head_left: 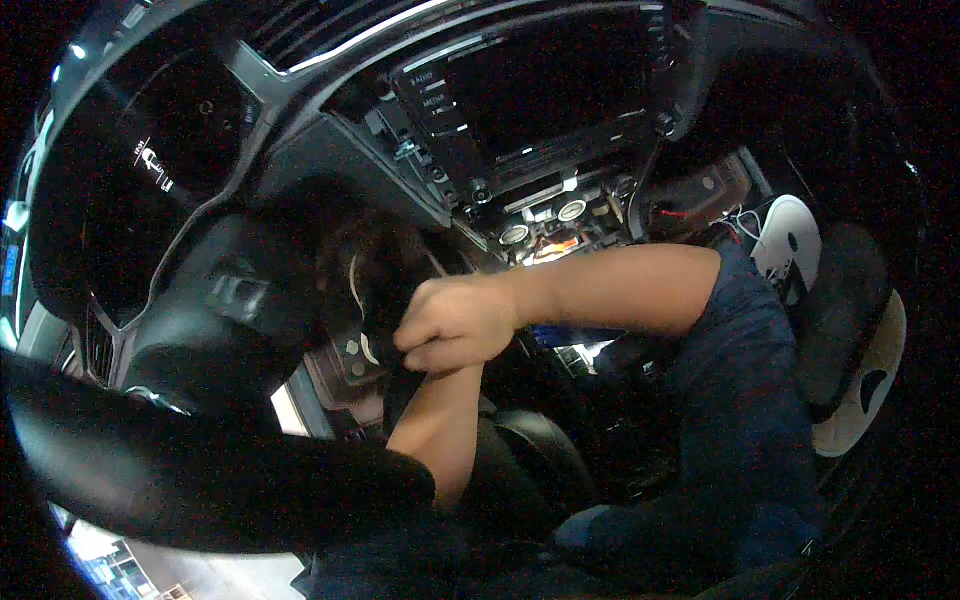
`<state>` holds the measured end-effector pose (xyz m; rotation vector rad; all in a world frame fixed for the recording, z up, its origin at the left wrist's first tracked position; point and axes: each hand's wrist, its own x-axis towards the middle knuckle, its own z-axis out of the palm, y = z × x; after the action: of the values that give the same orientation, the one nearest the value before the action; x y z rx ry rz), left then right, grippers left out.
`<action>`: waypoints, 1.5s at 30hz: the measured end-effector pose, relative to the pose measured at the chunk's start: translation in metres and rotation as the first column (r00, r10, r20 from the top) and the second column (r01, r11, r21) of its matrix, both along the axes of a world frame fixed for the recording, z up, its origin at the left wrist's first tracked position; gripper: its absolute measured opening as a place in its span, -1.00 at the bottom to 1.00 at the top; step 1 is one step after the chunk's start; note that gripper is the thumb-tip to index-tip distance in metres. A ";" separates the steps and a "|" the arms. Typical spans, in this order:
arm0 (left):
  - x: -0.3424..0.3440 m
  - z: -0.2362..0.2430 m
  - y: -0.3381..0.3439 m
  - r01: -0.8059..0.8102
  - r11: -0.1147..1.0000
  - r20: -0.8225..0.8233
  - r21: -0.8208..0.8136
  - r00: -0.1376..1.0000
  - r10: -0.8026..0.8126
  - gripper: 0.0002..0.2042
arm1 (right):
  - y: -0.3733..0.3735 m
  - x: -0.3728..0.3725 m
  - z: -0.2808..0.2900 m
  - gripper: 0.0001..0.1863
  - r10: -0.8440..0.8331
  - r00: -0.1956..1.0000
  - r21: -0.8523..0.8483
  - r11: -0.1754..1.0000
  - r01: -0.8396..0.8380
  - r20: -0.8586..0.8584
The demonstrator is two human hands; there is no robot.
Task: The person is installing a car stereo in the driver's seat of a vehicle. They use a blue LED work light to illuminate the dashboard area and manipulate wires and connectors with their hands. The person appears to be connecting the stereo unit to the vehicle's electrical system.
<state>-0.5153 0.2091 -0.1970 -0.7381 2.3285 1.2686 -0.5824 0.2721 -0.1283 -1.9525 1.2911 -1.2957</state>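
My right hand [458, 322] is closed in front of the dark gap below the dashboard, with its fingers curled. Whatever it grips, if anything, is hidden. Its bare forearm comes in from the right, out of a dark blue sleeve [745, 350]. My left forearm [440, 430] rises from behind the steering wheel and meets the right hand from below. The fingers of my left hand are hidden behind the right hand and in shadow. A thin pale cord or strip [362, 310] hangs just left of the hands.
The black steering wheel [180, 470] fills the lower left. Above right is a dark dashboard screen [560, 95], with an opened console [545, 225] showing bare parts below it. Light-soled shoes [795, 240] and thin wires lie at the right. A brownish floor panel [345, 380] lies left.
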 end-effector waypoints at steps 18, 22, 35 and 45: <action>-0.004 0.011 0.012 -0.075 0.986 0.076 -0.148 0.993 0.087 -0.46 | 0.015 0.002 0.002 -0.63 -0.059 0.983 0.055 0.996 0.070 -0.172; -0.005 0.012 0.014 -0.088 0.979 0.101 -0.184 0.989 0.108 -0.46 | 0.009 0.016 0.009 -0.67 0.072 0.984 -0.263 0.958 -0.114 -0.162; -0.001 0.014 0.006 -0.085 0.995 0.018 0.043 0.996 0.085 -0.41 | 0.037 0.023 -0.021 -0.66 -0.192 0.979 0.030 0.980 0.194 -0.070; 0.010 -0.016 -0.018 0.047 0.990 -0.133 0.130 0.991 -0.030 -0.21 | 0.132 -0.028 -0.021 -0.69 -0.544 0.673 0.355 0.580 0.733 -0.502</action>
<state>-0.5056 0.1907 -0.2127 -0.5794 2.3192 1.4791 -0.6101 0.4046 -0.1490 -1.3396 2.4189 -0.7029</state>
